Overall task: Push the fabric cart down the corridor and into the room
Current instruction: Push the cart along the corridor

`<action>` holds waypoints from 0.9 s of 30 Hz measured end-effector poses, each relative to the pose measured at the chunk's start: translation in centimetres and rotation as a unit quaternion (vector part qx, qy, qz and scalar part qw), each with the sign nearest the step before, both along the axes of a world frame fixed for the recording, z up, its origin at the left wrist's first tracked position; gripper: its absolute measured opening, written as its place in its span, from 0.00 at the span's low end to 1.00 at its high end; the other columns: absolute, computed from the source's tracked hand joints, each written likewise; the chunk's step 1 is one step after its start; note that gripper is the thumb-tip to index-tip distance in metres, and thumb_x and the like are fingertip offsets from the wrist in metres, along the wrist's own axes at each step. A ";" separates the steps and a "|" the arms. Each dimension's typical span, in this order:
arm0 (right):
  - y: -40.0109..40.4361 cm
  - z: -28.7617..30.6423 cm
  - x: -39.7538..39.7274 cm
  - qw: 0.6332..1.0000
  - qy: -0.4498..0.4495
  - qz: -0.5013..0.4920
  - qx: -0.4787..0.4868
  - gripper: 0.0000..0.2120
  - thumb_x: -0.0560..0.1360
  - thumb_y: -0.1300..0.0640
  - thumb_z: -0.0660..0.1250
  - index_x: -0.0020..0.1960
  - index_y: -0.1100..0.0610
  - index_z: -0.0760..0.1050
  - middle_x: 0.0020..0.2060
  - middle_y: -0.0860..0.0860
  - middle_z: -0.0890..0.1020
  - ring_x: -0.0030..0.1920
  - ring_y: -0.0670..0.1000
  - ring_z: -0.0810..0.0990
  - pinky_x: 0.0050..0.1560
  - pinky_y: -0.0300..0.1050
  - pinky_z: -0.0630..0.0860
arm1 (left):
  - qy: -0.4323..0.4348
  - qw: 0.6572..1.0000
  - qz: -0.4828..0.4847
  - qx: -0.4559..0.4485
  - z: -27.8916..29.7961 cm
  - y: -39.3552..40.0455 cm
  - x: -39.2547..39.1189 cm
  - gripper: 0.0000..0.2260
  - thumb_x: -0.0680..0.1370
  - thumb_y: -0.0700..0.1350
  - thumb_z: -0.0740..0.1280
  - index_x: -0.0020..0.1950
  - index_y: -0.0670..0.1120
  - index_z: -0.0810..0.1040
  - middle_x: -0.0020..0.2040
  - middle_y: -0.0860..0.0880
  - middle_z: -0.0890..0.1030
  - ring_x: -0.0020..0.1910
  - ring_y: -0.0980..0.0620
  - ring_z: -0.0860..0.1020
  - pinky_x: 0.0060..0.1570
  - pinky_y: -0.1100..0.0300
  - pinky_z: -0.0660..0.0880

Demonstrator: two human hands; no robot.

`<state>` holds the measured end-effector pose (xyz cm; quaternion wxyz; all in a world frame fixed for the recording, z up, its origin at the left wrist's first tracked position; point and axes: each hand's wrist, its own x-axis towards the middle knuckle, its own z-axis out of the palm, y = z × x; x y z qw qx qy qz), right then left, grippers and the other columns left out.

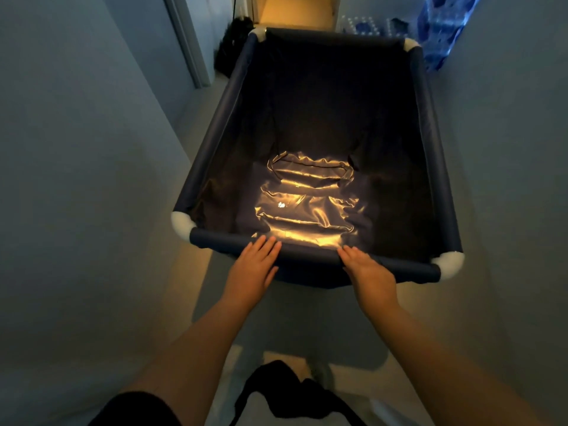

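Observation:
A dark blue fabric cart point(215, 142) with white corner joints fills the narrow corridor ahead of me. It holds nothing; warm light glints off the wrinkled fabric at its bottom. My left hand point(253, 265) lies flat on the cart's near rail, fingers together and stretched forward. My right hand point(367, 272) rests on the same rail a little further right, its fingers curling over the top. Both arms reach straight out from me.
Pale walls run close on both sides of the cart. A doorway lit in yellow point(296, 9) opens straight ahead. A dark bag point(230, 46) sits on the floor at the far left, and packs of water bottles point(442, 29) are stacked at the far right.

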<state>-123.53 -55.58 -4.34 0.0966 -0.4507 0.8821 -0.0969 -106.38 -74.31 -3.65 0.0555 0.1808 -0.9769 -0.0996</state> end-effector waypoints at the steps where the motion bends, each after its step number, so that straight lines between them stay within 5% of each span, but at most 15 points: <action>1: -0.7 -0.3 -1.2 1.000 0.000 0.004 0.008 0.23 0.80 0.58 0.60 0.73 0.53 0.61 0.72 0.50 0.66 0.71 0.50 0.64 0.68 0.43 0.64 | 0.001 1.000 -0.004 -0.004 0.1 -0.8 -1.0 0.23 0.70 0.39 0.75 0.63 0.38 0.75 0.63 0.39 0.77 0.61 0.39 0.76 0.58 0.42 0.73; 11: -7.2 -0.2 -11.2 0.998 0.019 0.030 0.050 0.28 0.79 0.65 0.59 0.75 0.50 0.55 0.74 0.48 0.61 0.73 0.49 0.59 0.73 0.42 0.52 | 0.028 0.999 -0.039 0.016 0.4 -9.5 -10.4 0.27 0.62 0.24 0.72 0.60 0.38 0.78 0.58 0.40 0.81 0.55 0.36 0.79 0.55 0.40 0.75; 16: -9.8 0.3 -15.1 0.997 0.035 0.036 0.052 0.28 0.77 0.64 0.62 0.74 0.50 0.58 0.72 0.49 0.66 0.71 0.50 0.65 0.70 0.44 0.62 | 0.032 0.999 -0.017 0.032 0.1 -11.6 -14.4 0.32 0.56 0.22 0.73 0.59 0.38 0.78 0.56 0.40 0.82 0.54 0.37 0.80 0.54 0.41 0.76; 19: -11.0 0.9 -16.5 0.998 0.054 0.038 0.020 0.32 0.65 0.69 0.75 0.66 0.54 0.72 0.60 0.53 0.80 0.58 0.53 0.80 0.55 0.47 0.77 | 0.032 0.999 -0.008 0.032 0.1 -12.5 -16.3 0.32 0.58 0.24 0.73 0.61 0.39 0.77 0.59 0.41 0.81 0.57 0.38 0.78 0.58 0.45 0.74; 27: -12.5 0.5 -19.7 0.997 0.071 0.038 0.009 0.33 0.63 0.72 0.75 0.66 0.56 0.73 0.59 0.56 0.80 0.57 0.58 0.80 0.54 0.53 0.78 | 0.044 0.998 0.005 0.038 -0.6 -13.6 -19.2 0.28 0.65 0.26 0.71 0.64 0.40 0.75 0.62 0.43 0.79 0.60 0.40 0.76 0.63 0.48 0.70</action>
